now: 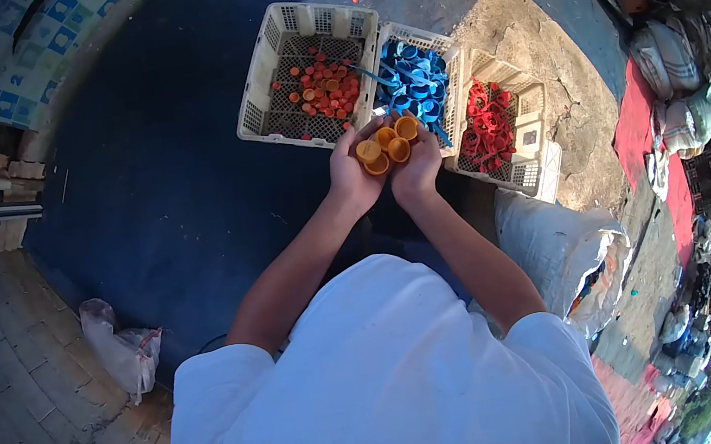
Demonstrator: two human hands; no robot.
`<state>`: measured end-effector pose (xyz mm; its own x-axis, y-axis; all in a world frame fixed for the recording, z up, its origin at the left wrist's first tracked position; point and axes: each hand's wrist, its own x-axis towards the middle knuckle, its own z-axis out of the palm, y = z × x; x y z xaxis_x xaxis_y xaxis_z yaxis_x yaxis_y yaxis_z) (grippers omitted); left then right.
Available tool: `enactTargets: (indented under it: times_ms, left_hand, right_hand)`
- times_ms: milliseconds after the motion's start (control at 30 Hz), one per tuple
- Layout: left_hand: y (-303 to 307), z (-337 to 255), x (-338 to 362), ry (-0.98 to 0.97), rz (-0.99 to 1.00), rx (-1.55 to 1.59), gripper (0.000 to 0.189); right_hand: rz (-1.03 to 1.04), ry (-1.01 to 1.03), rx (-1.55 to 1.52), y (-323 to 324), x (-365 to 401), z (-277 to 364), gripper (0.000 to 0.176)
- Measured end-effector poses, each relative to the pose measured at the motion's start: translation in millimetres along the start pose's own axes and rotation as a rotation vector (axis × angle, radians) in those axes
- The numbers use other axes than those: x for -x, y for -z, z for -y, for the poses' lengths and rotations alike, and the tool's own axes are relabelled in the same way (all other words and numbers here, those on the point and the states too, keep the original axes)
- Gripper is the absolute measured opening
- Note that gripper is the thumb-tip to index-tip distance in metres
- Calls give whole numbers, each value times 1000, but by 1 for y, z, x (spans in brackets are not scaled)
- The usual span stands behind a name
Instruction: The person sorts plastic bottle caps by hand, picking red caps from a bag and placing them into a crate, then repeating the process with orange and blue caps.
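Note:
Cupped side by side, my left hand and my right hand hold several orange-yellow plastic caps between them. The caps look round and hollow, and most have their open side up. My fingers are curled round the pile, in front of the crates. Just beyond my left hand is a white crate with many small orange-red caps scattered on its floor. Past my right hand, a second crate is full of blue plastic pieces. Red plastic pieces lie in a third crate on the right.
A large white sack stands to my right, its open end showing coloured contents. On the left, a clear plastic bag lies where brick paving meets a dark blue sheet. Bundled sacks line the far right.

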<state>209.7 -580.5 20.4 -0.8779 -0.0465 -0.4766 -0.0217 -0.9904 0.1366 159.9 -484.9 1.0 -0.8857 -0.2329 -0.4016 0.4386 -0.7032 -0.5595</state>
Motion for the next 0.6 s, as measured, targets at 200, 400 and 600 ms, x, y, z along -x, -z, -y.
enactTargets:
  times_ms: [200, 400, 600]
  left_hand:
    - [33, -48, -8, -78, -33, 52, 53]
    - [50, -55, -49, -70, -119, 56, 51]
    - [34, -70, -99, -98, -160, 52, 48]
  right_hand:
    - [16, -132, 67, -29, -18, -41, 45]
    - [-63, -260, 90, -16, -65, -52, 44]
    - [-74, -319, 99, -26, -124, -45, 42]
